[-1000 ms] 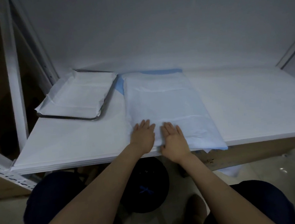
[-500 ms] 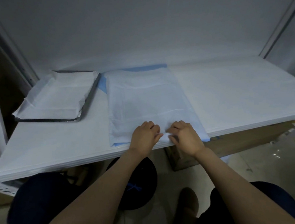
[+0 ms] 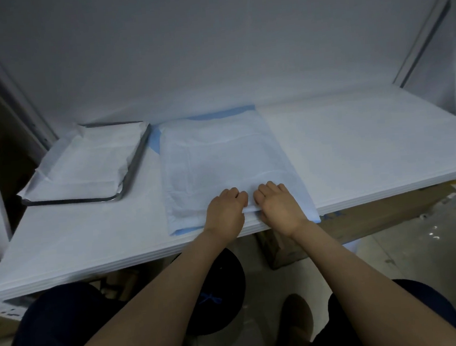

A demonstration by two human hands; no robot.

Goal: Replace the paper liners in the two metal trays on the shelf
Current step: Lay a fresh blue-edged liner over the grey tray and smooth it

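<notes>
The wide white shelf board [image 3: 356, 145] fills most of the view, its front edge just above the person's knees. In the middle of it lies a flat stack of pale blue and white paper liners [image 3: 219, 151], its near end reaching the shelf's front edge, with a blue layer showing at the far end and at the near corners. Close on its left sits a rectangular shiny metal tray [image 3: 135, 167] lined with a crumpled white paper sheet [image 3: 88, 163] whose edges ride up over the left rim. Whether tray and stack touch is unclear, and no second tray is in view.

The left hand [image 3: 226, 211] and right hand [image 3: 279, 205] sit side by side at the stack's near end, knuckles up and fingers curled. Between them a bit of the top sheet [image 3: 249, 210] stands lifted. Both hands appear to pinch it, though the thumbs are hidden.

The paper looks very light, limp and easy to crease or tear, and the layers probably cling together. A single sheet is best peeled off at its near edge. Holding it at the two near corners, hands well apart, should keep it from sagging or folding as it is carried to a tray.
</notes>
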